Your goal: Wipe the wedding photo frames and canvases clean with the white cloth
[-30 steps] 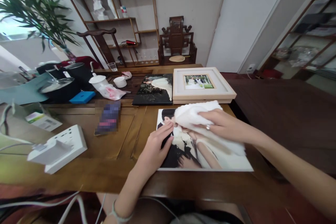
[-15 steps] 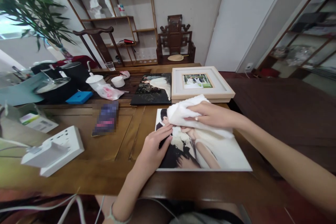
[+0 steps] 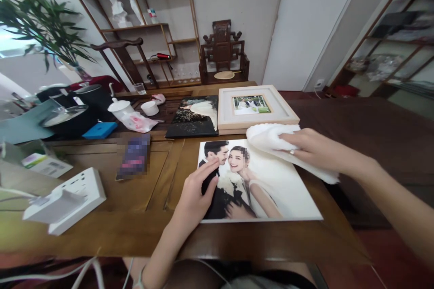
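Observation:
A large wedding photo print (image 3: pixel 271 189) lies flat on the wooden table (image 3: pixel 142 230) in front of me. My left hand (image 3: pixel 196 192) rests on its left edge with the fingers stretched flat, holding it down. My right hand (image 3: pixel 313 149) presses a white cloth (image 3: pixel 271 140) against the print's upper right corner, fingers curled over the cloth.
Beyond the print lie a dark photo panel (image 3: pixel 193 117) and a pale framed photo (image 3: pixel 252 108). To the left are a white power strip (image 3: pixel 68 198), a blurred phone (image 3: pixel 133 156), a blue box (image 3: pixel 100 130), cups, pots and a plant. Shelves and a carved chair stand behind.
My right hand has slid the cloth from the print's upper left, over the faces, to its upper right corner. My left hand has stayed on the left edge.

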Demonstrator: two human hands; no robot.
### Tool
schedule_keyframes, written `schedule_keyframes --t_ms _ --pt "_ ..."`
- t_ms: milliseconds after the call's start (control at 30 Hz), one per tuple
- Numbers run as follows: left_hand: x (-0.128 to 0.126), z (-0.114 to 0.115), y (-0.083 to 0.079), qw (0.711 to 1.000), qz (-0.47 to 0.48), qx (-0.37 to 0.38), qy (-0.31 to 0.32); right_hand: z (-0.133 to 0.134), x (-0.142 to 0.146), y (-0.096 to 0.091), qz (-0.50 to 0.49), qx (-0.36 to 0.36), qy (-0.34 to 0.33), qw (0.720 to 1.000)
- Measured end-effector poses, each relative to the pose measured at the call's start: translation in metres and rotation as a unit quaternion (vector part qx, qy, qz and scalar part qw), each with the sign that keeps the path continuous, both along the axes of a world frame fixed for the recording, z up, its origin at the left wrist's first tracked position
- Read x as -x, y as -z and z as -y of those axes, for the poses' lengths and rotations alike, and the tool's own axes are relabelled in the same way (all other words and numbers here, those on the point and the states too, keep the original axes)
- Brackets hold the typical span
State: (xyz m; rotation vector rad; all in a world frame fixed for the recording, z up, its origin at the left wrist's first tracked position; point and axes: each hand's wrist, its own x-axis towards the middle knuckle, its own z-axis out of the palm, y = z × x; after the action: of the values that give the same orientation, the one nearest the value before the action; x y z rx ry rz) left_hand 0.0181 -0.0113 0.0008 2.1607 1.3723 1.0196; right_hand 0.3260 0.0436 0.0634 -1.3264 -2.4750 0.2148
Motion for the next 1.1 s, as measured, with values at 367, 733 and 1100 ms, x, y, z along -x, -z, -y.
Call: schedule_keyframes --t_ms 367,733,1100 --pt "0.001 -0.004 0.006 0.999 -0.036 -0.012 -0.014 0.039 0.027 0.014 0.088 0.011 -0.116 0.989" --pt "0.000 -0.004 0.004 0.999 -0.043 -0.003 0.002 0.104 0.025 -0.004 0.069 0.072 -0.173 0.980" --pt "0.004 -0.006 0.008 0.998 -0.057 -0.015 0.012 -0.002 0.032 0.014 0.088 0.030 -0.067 0.993"
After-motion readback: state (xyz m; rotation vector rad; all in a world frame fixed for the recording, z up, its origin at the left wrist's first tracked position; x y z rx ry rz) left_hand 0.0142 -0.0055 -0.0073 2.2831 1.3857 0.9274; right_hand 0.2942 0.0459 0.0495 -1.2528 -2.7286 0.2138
